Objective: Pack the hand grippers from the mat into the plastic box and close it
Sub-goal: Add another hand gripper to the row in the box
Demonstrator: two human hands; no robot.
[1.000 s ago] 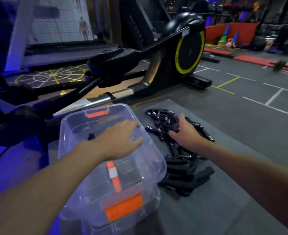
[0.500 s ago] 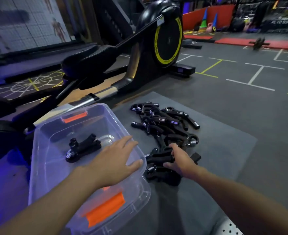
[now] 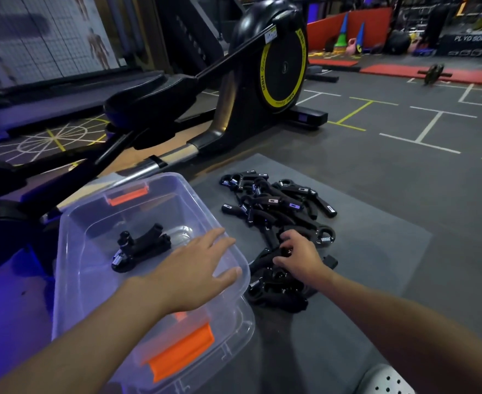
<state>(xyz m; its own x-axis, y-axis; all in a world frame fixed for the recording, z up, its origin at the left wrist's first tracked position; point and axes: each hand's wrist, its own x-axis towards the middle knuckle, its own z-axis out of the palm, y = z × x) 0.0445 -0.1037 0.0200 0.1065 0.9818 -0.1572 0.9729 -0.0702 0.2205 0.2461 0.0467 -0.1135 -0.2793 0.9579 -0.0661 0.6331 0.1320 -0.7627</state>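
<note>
A clear plastic box [image 3: 72,251] with orange latches stands open on the floor at the left, sitting on its lid. One or two black hand grippers [image 3: 140,247] lie inside it. My left hand [image 3: 197,270] lies flat with straight fingers over the box's right rim. A pile of several black hand grippers [image 3: 276,206] lies on the grey mat [image 3: 376,245] to the right of the box. My right hand [image 3: 299,255] reaches into the near part of the pile, its fingers curled round a black gripper there.
A black elliptical trainer [image 3: 279,66] with a yellow-ringed wheel stands just behind the box and mat, its rails running left. Grey gym floor with painted lines stretches to the right. A white perforated shoe [image 3: 384,381] shows at the bottom edge.
My right hand has come from the far end of the pile to its near end and closed on a gripper. My left hand stays on the box rim; the view has shifted.
</note>
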